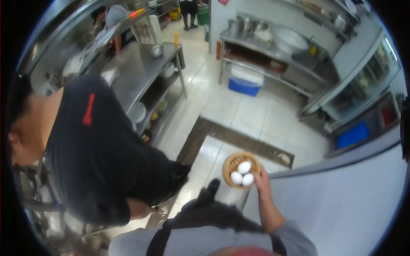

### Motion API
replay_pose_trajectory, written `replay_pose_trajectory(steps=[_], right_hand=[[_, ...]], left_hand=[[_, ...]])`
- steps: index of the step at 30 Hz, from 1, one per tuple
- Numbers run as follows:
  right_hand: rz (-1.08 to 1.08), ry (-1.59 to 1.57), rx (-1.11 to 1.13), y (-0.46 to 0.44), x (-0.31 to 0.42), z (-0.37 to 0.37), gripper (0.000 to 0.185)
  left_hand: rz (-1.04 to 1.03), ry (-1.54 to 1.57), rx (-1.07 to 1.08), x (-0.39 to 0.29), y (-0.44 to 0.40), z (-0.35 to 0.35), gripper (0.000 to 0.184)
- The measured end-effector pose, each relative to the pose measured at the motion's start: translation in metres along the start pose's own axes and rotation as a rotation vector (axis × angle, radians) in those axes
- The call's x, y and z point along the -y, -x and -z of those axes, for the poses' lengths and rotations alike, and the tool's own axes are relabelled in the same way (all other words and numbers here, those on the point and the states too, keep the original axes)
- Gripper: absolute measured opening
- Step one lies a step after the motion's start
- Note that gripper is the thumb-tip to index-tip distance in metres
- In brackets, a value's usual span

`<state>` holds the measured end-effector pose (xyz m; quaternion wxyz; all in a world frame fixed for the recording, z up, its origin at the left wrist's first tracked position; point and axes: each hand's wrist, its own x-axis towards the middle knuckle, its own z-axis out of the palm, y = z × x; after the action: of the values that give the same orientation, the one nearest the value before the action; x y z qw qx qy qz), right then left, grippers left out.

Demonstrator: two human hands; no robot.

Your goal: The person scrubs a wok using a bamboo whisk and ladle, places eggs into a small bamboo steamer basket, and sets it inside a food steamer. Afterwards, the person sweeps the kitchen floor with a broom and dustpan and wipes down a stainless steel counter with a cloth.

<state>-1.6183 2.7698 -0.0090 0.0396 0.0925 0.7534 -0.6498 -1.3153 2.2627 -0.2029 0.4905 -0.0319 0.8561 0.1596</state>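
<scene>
Gripped at its right rim by my right hand (pixel 263 183) is a round bamboo steamer basket (pixel 226 173). White eggs (pixel 244 167), three of them, lie together inside it. The basket is held out in front of my body, over the tiled floor. My fingers curl over the rim, partly hidden by the basket. Nowhere in the picture does my left hand show.
A co-worker in a black shirt (pixel 98 158) stands close on my left. Beyond are a steel table (pixel 132 64) with shelves and another steel counter (pixel 273 53) against the wall. A blue-and-white cooler (pixel 244 85) sits under that counter. At right stands a glass-door fridge (pixel 363 85).
</scene>
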Motion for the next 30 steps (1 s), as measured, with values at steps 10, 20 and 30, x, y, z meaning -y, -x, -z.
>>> replay_pose_trajectory(steps=[10,20,30], right_hand=[[-0.082,-0.147,0.046,-0.129,0.03,0.021,0.04],[-0.124,-0.09,0.282,-0.374,0.036,0.049,0.04],[-0.084,-0.094,0.431,-0.562,0.078,-0.077,0.04]], left_hand=[[0.323,0.337,0.137,-0.153,-0.258,0.124,0.019],[0.312,0.66,-0.417,-0.183,-0.301,0.296,0.027],[0.521,0.597,-0.12,-0.205,-0.262,0.273,0.031]])
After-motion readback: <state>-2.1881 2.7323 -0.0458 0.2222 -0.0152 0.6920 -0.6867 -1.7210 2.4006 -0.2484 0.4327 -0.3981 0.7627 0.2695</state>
